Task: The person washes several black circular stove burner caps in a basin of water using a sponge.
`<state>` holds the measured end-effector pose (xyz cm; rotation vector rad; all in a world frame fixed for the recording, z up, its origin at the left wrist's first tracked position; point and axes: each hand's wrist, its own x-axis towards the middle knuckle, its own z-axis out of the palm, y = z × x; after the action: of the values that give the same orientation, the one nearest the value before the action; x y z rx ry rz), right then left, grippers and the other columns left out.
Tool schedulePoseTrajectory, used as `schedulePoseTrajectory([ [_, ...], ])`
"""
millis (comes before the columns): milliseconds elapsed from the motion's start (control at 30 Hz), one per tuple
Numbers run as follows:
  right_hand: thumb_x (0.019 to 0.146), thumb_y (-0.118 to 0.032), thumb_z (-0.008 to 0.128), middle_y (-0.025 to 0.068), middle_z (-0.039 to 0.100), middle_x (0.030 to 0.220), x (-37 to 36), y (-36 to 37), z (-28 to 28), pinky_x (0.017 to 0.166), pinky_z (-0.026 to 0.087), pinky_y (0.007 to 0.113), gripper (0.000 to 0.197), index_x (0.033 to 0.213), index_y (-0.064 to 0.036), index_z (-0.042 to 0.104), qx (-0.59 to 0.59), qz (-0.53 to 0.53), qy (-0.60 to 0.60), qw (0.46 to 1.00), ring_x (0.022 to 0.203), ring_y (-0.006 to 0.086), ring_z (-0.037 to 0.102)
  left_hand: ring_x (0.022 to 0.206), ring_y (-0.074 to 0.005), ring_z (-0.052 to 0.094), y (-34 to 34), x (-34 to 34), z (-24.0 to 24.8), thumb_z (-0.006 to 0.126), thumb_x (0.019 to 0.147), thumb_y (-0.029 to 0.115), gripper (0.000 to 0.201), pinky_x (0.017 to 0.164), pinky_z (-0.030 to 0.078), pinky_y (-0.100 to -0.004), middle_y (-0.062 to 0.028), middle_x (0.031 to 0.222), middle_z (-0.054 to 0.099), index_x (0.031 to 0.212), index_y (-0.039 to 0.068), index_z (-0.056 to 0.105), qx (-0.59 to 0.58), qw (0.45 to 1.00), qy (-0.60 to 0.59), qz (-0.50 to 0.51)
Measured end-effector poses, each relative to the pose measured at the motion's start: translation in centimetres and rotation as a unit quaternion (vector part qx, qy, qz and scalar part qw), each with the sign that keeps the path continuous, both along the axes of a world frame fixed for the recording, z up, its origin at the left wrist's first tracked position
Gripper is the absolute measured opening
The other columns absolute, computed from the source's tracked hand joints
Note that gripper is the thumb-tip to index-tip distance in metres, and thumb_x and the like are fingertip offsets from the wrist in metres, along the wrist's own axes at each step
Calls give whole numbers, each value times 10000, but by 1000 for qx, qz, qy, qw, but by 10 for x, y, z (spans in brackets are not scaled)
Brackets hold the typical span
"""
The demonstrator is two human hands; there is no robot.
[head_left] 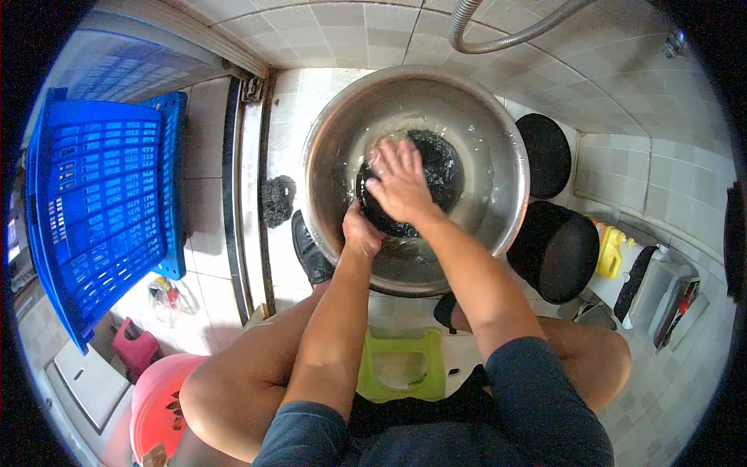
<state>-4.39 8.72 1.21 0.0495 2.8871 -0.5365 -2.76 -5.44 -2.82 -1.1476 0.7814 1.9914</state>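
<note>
A wide steel basin point(510, 187) holds water and a dark, round, shiny thing point(442, 167), whose exact kind I cannot make out. My left hand point(363, 229) grips the near left rim of this round thing, thumb up along its edge and the other fingers hidden beneath. Over its surface lies my right hand point(401, 179), fingers stretched out and slightly apart, palm down on the wet black face. Water ripples and glints around both hands.
Two black round items point(543, 156) stand right of the basin, with a yellow jug point(611, 251) beyond. A flexible metal hose point(467, 31) hangs above. Blue plastic baskets point(105, 187) stand at left, a pink tub point(144, 405) below them. A green stool point(401, 338) is between my legs.
</note>
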Motion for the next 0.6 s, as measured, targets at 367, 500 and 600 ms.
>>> schedulePoseTrajectory([
  [367, 996, -489, 498, 280, 123, 1640, 133, -35, 13, 1204, 132, 616, 744, 1558, -43, 299, -86, -194, -107, 971, 1486, 545, 113, 1269, -350, 537, 11, 2, 6, 519, 1028, 434, 553, 1120, 391, -504, -153, 1404, 573, 1411, 36, 515, -10, 999, 19, -26],
  [500, 994, -519, 479, 348, 17, 1629, 104, -9, -9, 1206, 90, 624, 876, 1587, 19, 124, 5, -273, -73, 959, 1479, 587, 38, 1311, -327, 520, 8, 3, 4, 594, 1008, 451, 594, 1129, 370, -496, -134, 1431, 568, 1425, 35, 519, -25, 999, 30, -32],
  [600, 991, -560, 454, 347, -3, 1632, 74, 33, -19, 1216, 49, 611, 913, 1590, 25, 91, 22, -322, -55, 945, 1491, 569, 27, 1282, -303, 538, 34, 1, 36, 598, 1004, 464, 607, 1098, 386, -460, -116, 1420, 581, 1415, 21, 532, -112, 989, -47, -81],
])
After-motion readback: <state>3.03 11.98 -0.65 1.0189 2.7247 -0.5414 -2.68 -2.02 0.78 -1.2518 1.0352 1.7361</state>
